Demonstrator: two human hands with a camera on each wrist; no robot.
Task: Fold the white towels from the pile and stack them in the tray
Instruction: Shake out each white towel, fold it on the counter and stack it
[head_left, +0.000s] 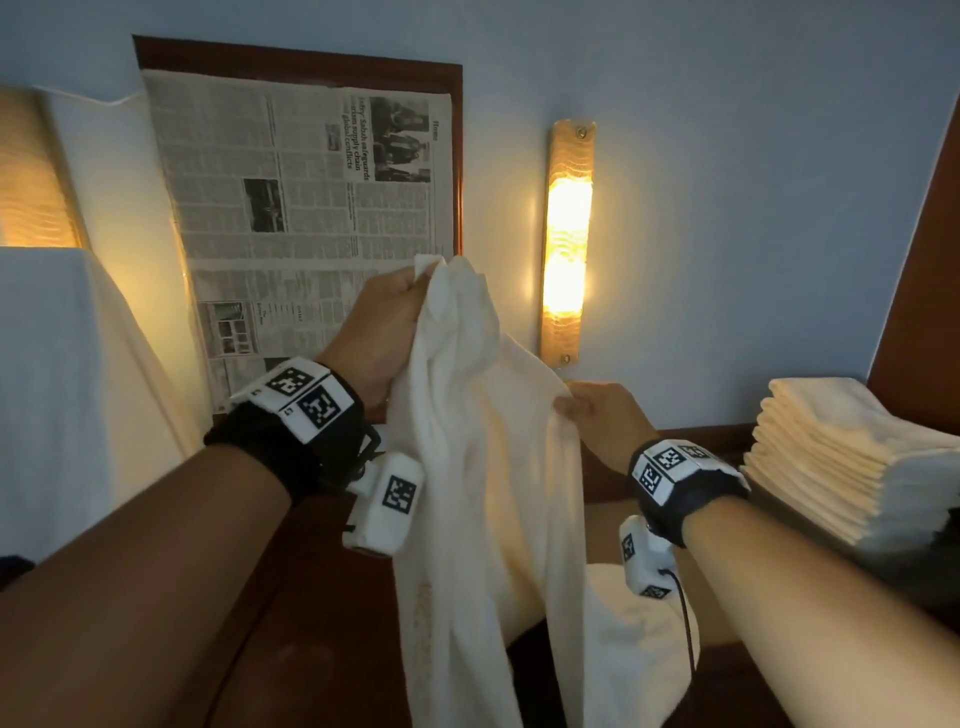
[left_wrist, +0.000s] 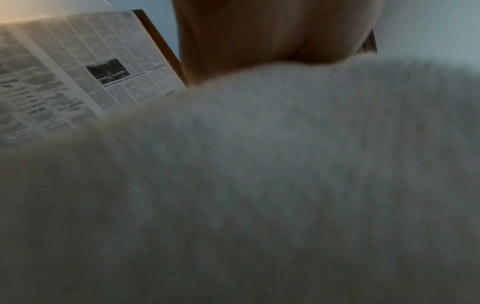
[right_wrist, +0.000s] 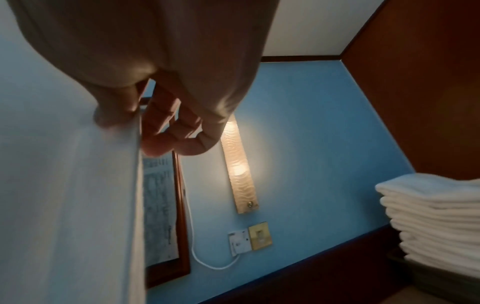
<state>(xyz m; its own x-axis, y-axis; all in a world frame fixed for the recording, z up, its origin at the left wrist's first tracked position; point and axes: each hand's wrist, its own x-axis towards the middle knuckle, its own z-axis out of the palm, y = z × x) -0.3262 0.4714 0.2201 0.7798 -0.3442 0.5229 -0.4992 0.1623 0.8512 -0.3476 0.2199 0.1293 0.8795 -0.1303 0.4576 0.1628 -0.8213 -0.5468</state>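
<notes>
A white towel (head_left: 483, 467) hangs unfolded in the air in front of me. My left hand (head_left: 410, 291) grips its bunched top corner, raised high. My right hand (head_left: 569, 408) pinches the towel's right edge lower down, thumb against fingers (right_wrist: 166, 142). In the left wrist view the towel (left_wrist: 259, 185) fills most of the picture, blurred. In the right wrist view the towel (right_wrist: 72, 195) falls along the left side. A tall stack of folded white towels (head_left: 852, 462) stands at the right, in a dark tray (right_wrist: 426, 275). More white towel (head_left: 634, 644) lies below my right wrist.
A framed newspaper (head_left: 306, 208) hangs on the blue wall behind the towel. A lit wall lamp (head_left: 567, 244) glows to its right. A white-draped shape (head_left: 67, 374) stands at the left. Wall sockets (right_wrist: 250, 238) sit below the lamp. A brown wooden panel (head_left: 930, 291) rises at the far right.
</notes>
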